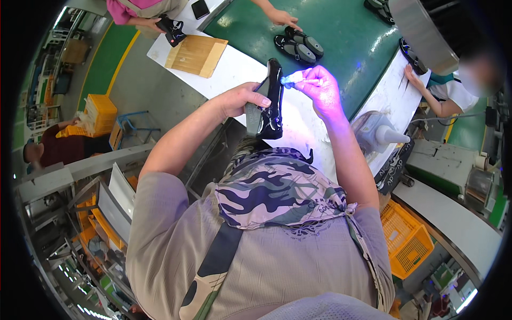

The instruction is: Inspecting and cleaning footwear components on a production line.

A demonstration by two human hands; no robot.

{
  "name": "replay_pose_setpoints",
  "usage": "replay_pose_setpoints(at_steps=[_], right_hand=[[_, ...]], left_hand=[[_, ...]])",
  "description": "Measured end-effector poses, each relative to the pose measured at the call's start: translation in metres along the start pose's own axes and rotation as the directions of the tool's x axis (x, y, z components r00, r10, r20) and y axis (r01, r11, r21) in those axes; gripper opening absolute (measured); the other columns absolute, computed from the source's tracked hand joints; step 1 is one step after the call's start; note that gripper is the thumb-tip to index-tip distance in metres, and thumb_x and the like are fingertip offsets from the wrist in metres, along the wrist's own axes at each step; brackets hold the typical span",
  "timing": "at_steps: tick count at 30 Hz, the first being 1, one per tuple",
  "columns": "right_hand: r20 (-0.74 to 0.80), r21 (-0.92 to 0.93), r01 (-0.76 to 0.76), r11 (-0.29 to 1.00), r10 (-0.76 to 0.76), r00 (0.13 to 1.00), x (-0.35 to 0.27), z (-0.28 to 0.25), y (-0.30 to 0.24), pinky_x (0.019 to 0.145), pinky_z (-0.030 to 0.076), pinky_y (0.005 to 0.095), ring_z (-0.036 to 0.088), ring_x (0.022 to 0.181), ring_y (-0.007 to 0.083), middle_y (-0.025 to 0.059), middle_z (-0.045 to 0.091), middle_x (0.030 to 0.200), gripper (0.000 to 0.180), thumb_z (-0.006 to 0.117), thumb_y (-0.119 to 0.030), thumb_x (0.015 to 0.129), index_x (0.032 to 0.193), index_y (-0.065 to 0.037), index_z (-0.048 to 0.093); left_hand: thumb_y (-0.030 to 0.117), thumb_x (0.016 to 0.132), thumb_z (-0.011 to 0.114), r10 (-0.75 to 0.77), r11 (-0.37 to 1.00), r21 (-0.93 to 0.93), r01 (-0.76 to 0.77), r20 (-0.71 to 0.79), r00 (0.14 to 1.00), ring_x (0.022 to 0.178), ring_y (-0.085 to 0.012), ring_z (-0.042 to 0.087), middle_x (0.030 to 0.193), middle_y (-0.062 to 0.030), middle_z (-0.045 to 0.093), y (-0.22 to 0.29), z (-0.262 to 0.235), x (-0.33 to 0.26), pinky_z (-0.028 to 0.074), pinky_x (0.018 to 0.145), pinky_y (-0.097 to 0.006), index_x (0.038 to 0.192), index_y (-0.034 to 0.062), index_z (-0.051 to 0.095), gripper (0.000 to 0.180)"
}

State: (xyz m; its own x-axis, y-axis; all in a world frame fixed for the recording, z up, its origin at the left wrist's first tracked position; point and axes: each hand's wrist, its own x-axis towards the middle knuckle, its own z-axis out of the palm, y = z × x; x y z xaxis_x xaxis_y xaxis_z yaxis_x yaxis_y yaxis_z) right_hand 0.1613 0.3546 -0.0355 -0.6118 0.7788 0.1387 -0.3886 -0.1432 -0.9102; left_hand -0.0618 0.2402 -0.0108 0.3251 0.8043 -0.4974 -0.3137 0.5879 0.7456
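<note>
The left hand [241, 100] is clamped on a glossy black shoe [275, 101], its thumb across the side and its other fingers mostly hidden. The shoe stands on end in the air, grey sole facing left, in front of the white ledge [237, 72]. The right hand [321, 89] has its fingertips pinched together on a small white-and-blue piece [292, 79], whose tip meets the shoe's right edge; glare hides what kind of piece it is.

Beyond the ledge's far edge, a broad green work surface [341, 21] spreads between a pair of black strap shoes [298, 47] and the right-hand ledge [402, 88]. A co-worker's hand [282, 17] reaches to that pair. A translucent spouted bottle [373, 130] stands just right of the right forearm, narrowing the room on that side; a cardboard sheet [197, 55] lies on the ledge to the left.
</note>
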Motion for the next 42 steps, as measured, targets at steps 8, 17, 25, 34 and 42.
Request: replay_pose_setpoints(at_steps=[8,17,25,34,42], right_hand=[[0.049,0.045,-0.106,0.993,0.104,0.993,-0.008,-0.004,0.002,0.078,0.049,0.0299,0.056,0.084,0.0143,0.0050,0.056,0.086,0.028,0.074,0.008,0.075,0.079,-0.006,0.051],[0.140,0.052,-0.181,0.982,0.172,0.975,-0.011,0.001,-0.006,0.072,0.050,0.0301,0.058,0.079,0.0154,0.0038,0.055,0.080,0.025,0.073,0.005,0.080,0.080,-0.007,0.051],[0.209,0.047,-0.146,0.988,0.133,0.969,-0.015,-0.002,-0.018,0.077,0.050,0.0309,0.060,0.087,0.0172,0.0059,0.057,0.089,0.024,0.073,0.005,0.081,0.084,-0.006,0.051],[0.241,0.023,-0.018,1.000,0.012,0.971,-0.021,-0.008,-0.028,0.082,0.051,0.0345,0.061,0.097,0.0210,0.0067,0.058,0.092,0.026,0.075,0.003,0.081,0.084,-0.007,0.051],[0.262,-0.002,0.031,1.000,-0.029,0.965,-0.029,-0.014,-0.039,0.082,0.054,0.0351,0.062,0.102,0.0238,0.0076,0.061,0.096,0.028,0.076,0.003,0.079,0.084,-0.008,0.051]], left_hand=[[0.020,0.080,0.074,-0.021,0.989,-0.147,0.020,-0.004,1.000,0.092,-0.0228,0.069,0.103,-0.0127,0.070,-0.009,-0.001,0.002,0.055,0.088,-0.037,0.116,-0.0031,0.059,0.045],[0.025,0.087,0.068,-0.037,0.948,-0.316,0.046,0.034,0.999,0.100,-0.0266,0.068,0.110,-0.0161,0.069,-0.018,-0.003,0.003,0.052,0.096,-0.042,0.122,-0.0035,0.059,0.046],[0.031,0.091,0.063,-0.036,0.891,-0.453,0.037,0.010,0.999,0.097,-0.0279,0.069,0.109,-0.0168,0.069,-0.024,0.004,0.006,0.054,0.094,-0.045,0.124,-0.0025,0.058,0.047],[0.032,0.094,0.061,-0.025,0.811,-0.585,0.015,-0.009,1.000,0.100,-0.0273,0.068,0.112,-0.0158,0.069,-0.041,0.015,0.010,0.054,0.095,-0.045,0.127,0.0019,0.058,0.044],[0.039,0.096,0.058,-0.010,0.770,-0.635,-0.059,-0.105,0.994,0.088,-0.0303,0.072,0.112,-0.0192,0.068,-0.045,0.036,0.007,0.062,0.068,-0.037,0.123,0.0037,0.059,0.044]])
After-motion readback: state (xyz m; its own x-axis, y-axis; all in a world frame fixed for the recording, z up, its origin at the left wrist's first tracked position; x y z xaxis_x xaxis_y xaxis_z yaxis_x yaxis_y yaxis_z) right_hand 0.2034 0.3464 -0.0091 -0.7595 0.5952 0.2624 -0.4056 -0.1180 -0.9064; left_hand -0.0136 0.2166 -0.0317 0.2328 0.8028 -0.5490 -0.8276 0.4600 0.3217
